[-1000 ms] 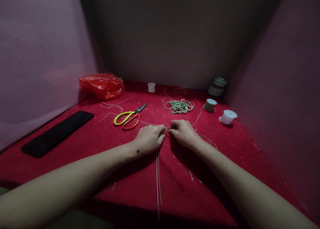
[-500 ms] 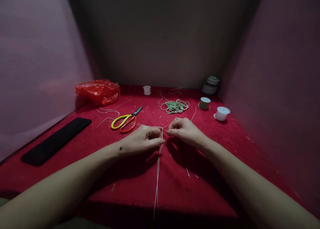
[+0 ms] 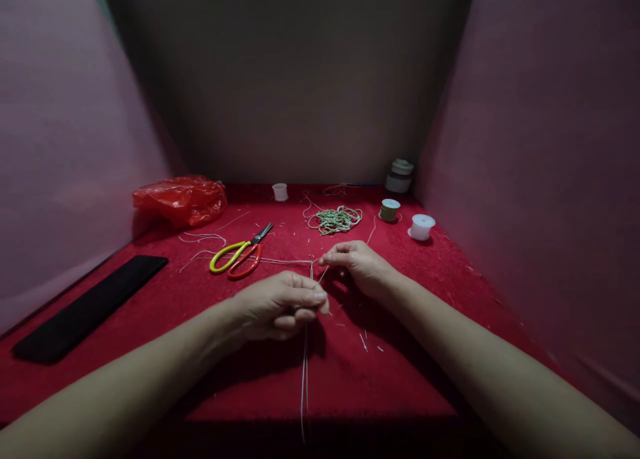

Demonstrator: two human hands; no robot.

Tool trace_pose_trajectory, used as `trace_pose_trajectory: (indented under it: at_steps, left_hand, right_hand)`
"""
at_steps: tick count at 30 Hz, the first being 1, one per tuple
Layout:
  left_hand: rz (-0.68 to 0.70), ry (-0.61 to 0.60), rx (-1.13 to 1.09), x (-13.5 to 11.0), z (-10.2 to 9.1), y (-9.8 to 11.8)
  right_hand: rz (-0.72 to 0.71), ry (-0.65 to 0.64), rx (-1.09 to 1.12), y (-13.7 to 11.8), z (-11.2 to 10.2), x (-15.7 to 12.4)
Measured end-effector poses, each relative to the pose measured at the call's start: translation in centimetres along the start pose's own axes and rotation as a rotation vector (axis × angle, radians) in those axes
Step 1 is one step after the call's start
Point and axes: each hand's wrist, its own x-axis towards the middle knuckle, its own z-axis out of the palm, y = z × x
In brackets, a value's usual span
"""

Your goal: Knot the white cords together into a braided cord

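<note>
Left hand [image 3: 280,304] above the near-middle of the red cloth [image 3: 360,399], palm inward, fingers curled, thumb against forefinger in a pinch on a thin strand [image 3: 324,274]; the exact grip is partly hidden by the fingers. Right hand [image 3: 360,262] slightly farther from the body and to the right — thumb and forefinger closed on a fine cord beside the junction, other fingers folded in. The pale cords [image 3: 285,261] run from the left, past the scissors [image 3: 255,240], to a small junction just left of the right fingertips; from there, lengths pass behind the left hand and hang toward the near edge of the cloth. Scissors: one yellow handle, one red, blades pointing away. Beyond the hands lies a heap of green-and-white braided cord [image 3: 337,220]; to its right, an olive spool [image 3: 389,210], then a white spool [image 3: 421,227]. Far left, a red plastic bag [image 3: 183,200]; nearer, a flat black object [image 3: 93,309] — identity unclear. Short clippings [image 3: 363,342] lie scattered near the right hand.
</note>
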Motion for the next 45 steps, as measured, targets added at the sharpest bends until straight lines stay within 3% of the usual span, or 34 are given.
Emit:
trace_pose_trajectory:
  at_steps: [1, 4, 6, 9, 12, 18, 24, 27, 36, 45]
  left_hand:
    - [0.0, 0.047, 0.11, -0.8, -0.7, 0.8]
    - [0.142, 0.341, 0.385, -3.6, -3.2, 3.4]
    - [0.215, 0.443, 0.522, -5.1, -4.6, 4.7]
    - [0.241, 0.426, 0.643, -5.9, -6.0, 5.1]
    - [0.106, 0.348, 0.727, -4.5, -6.7, 4.1]
    - [0.134, 0.378, 0.857, -0.7, -6.1, 1.5]
    - [0.354, 0.647, 1.176, 1.4, -5.3, 0.4]
    - [0.431, 0.732, 1.246, 2.3, -5.0, -0.3]
    - [0.498, 0.777, 1.164, 3.3, -3.6, -1.1]
    - [0.531, 0.799, 1.134, 2.8, -3.6, -0.6]
  right_hand:
    - [-0.002, 0.02, -0.001, 0.1, -0.2, 0.2]
    - [-0.034, 0.021, -0.009, 0.4, -0.4, 0.6]
    - [-0.044, 0.005, 0.011, 0.6, -0.4, 0.7]
    - [-0.019, 0.016, 0.002, 0.5, 0.0, 0.6]
    - [0.008, 0.038, -0.069, 0.0, 0.4, 0.3]
    - [-0.046, 0.034, -0.106, -0.6, 0.3, -0.1]
    - [-0.254, 0.05, -0.697, 0.3, 0.3, 0.5]
    - [-0.256, 0.068, -0.886, 0.6, 0.6, 0.4]
    - [-0.203, 0.065, -0.929, 0.6, 1.3, 0.7]
    - [-0.153, 0.167, -0.982, 0.8, 2.2, 1.1]
